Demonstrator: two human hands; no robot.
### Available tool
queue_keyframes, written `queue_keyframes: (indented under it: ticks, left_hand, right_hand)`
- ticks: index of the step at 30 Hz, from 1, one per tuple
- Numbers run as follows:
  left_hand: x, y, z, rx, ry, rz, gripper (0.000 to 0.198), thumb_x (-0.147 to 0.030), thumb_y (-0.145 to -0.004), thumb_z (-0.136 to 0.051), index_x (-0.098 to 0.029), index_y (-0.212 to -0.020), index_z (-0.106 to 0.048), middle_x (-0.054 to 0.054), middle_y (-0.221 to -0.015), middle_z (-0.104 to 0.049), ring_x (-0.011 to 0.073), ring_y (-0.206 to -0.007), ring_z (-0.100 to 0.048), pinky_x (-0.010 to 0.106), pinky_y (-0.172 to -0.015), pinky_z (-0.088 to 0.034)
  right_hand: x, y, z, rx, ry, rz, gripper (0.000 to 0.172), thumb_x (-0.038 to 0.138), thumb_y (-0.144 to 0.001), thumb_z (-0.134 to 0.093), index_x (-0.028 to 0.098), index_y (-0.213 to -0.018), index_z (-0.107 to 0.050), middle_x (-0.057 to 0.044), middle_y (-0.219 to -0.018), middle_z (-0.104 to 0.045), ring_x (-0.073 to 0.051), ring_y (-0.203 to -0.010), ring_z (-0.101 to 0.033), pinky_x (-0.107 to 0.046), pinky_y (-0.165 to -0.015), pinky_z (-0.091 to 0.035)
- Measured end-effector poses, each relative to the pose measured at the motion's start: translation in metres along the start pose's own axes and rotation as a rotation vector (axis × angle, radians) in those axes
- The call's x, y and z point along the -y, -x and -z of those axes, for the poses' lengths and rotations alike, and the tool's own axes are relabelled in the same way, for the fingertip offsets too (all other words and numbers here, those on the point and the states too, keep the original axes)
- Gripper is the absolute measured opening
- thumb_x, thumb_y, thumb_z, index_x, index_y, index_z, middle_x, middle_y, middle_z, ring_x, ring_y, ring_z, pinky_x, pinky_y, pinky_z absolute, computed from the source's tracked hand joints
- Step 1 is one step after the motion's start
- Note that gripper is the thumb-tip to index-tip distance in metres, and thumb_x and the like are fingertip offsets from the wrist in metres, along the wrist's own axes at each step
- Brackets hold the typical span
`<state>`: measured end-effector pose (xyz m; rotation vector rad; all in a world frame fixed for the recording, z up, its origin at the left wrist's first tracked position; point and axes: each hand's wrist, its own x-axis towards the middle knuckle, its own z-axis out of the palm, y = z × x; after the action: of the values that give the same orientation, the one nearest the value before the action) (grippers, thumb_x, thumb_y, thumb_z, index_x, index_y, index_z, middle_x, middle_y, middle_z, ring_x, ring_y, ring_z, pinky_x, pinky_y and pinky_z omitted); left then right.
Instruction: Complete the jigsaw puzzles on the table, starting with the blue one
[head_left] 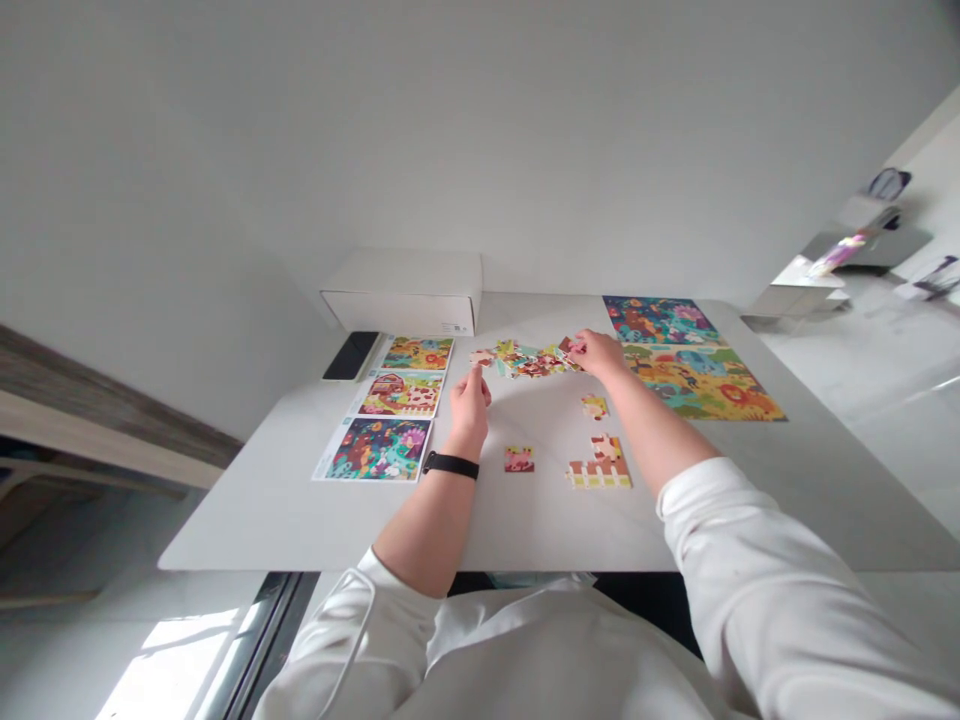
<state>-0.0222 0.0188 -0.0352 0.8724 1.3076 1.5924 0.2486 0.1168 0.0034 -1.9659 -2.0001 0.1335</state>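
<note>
My left hand, with a black band on the wrist, is closed, its thumb and fingertips pinching a pale, brown-patched puzzle piece. At the right end of a pile of loose puzzle pieces, the fingers of my right hand close on a reddish-brown puzzle piece. Nearer to me lies a joined section with a fence and a cow pattern. A small yellow-brown section sits above it, and a pink pig section to its left.
Three picture cards lie in a column on the left, beside a dark flat phone-like object. A white box stands at the back against the wall. Two finished-looking puzzle pictures occupy the table's right side.
</note>
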Motion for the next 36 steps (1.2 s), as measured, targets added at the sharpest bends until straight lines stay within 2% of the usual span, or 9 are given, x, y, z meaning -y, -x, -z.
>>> queue_keyframes:
  ticks: [3, 6, 12, 16, 19, 22, 27, 32, 36]
  left_hand:
    - [-0.001, 0.001, -0.001, 0.011, 0.026, 0.007, 0.054, -0.059, -0.093, -0.063, -0.024, -0.058, -0.041, -0.005, -0.047, -0.037, 0.0098, -0.047, -0.035, 0.026, -0.05, -0.029]
    - [-0.005, 0.004, -0.002, 0.089, 0.088, -0.038, 0.051, -0.057, -0.094, -0.064, -0.024, -0.062, -0.043, -0.005, -0.052, -0.039, 0.0101, -0.049, -0.039, 0.025, -0.052, -0.034]
    - [-0.015, 0.03, -0.005, 0.356, 0.072, -0.056, 0.045, -0.064, -0.097, -0.06, -0.022, -0.081, -0.06, -0.003, -0.058, -0.051, 0.0115, -0.053, -0.047, 0.026, -0.055, -0.04]
    - [-0.02, 0.055, -0.006, 0.508, 0.016, -0.063, 0.049, -0.069, -0.097, -0.062, -0.02, -0.096, -0.064, -0.002, -0.064, -0.06, 0.0114, -0.055, -0.055, 0.024, -0.053, -0.043]
    - [-0.018, 0.066, -0.01, 0.565, -0.104, -0.108, 0.048, -0.064, -0.091, -0.075, -0.02, -0.107, -0.064, 0.0, -0.075, -0.069, 0.0126, -0.063, -0.064, 0.023, -0.055, -0.048]
    - [-0.013, 0.068, -0.014, 0.551, -0.187, -0.147, 0.048, -0.055, -0.084, -0.087, -0.018, -0.104, -0.064, 0.0, -0.075, -0.071, 0.0113, -0.061, -0.064, 0.023, -0.056, -0.049]
    - [-0.007, 0.062, -0.01, 0.569, -0.146, -0.152, 0.046, -0.049, -0.081, -0.092, -0.017, -0.1, -0.065, 0.001, -0.074, -0.072, 0.0103, -0.061, -0.065, 0.022, -0.059, -0.05]
    - [-0.008, 0.063, -0.002, 0.608, -0.177, -0.137, 0.04, -0.049, -0.088, -0.085, -0.016, -0.099, -0.066, 0.004, -0.076, -0.075, 0.0121, -0.064, -0.069, 0.024, -0.062, -0.053]
    - [-0.009, 0.067, 0.001, 0.578, -0.233, -0.159, 0.036, -0.048, -0.088, -0.084, -0.017, -0.094, -0.066, 0.004, -0.08, -0.077, 0.0134, -0.068, -0.071, 0.024, -0.063, -0.053]
  right_hand:
    - [0.002, 0.013, 0.007, -0.117, -0.061, 0.027, 0.032, 0.034, -0.091, -0.075, 0.022, -0.121, -0.075, -0.013, -0.122, -0.081, -0.032, -0.118, -0.073, -0.046, -0.106, -0.053]
    - [0.006, 0.04, 0.016, -0.173, -0.262, 0.104, 0.036, 0.033, -0.092, -0.074, 0.023, -0.127, -0.071, -0.011, -0.123, -0.081, -0.029, -0.118, -0.074, -0.043, -0.107, -0.055]
    - [0.028, 0.128, 0.036, -0.042, -0.566, 0.205, 0.047, 0.04, -0.092, -0.075, 0.028, -0.137, -0.068, -0.008, -0.13, -0.079, -0.024, -0.107, -0.077, -0.042, -0.101, -0.061]
    - [0.041, 0.166, 0.027, -0.052, -0.567, 0.285, 0.048, 0.036, -0.091, -0.076, 0.03, -0.138, -0.068, -0.007, -0.133, -0.078, -0.024, -0.104, -0.077, -0.041, -0.098, -0.062]
    - [0.045, 0.176, 0.012, -0.076, -0.54, 0.31, 0.049, 0.03, -0.092, -0.072, 0.027, -0.14, -0.067, -0.008, -0.134, -0.077, -0.024, -0.1, -0.076, -0.039, -0.1, -0.061]
    - [0.044, 0.178, 0.003, -0.056, -0.503, 0.337, 0.052, 0.027, -0.093, -0.069, 0.027, -0.145, -0.064, -0.01, -0.136, -0.076, -0.024, -0.099, -0.075, -0.04, -0.102, -0.06]
    - [0.039, 0.177, -0.003, -0.082, -0.58, 0.353, 0.051, 0.031, -0.096, -0.065, 0.026, -0.147, -0.062, -0.011, -0.137, -0.074, -0.022, -0.098, -0.074, -0.038, -0.097, -0.06]
    - [0.035, 0.174, -0.012, 0.008, -0.657, 0.265, 0.034, 0.04, -0.099, -0.061, 0.024, -0.127, -0.072, -0.005, -0.098, -0.082, -0.021, -0.084, -0.075, -0.032, -0.086, -0.059]
    - [0.037, 0.175, -0.011, 0.052, -0.687, 0.252, 0.031, 0.042, -0.098, -0.064, 0.024, -0.121, -0.074, -0.005, -0.095, -0.083, -0.021, -0.085, -0.076, -0.032, -0.085, -0.059]
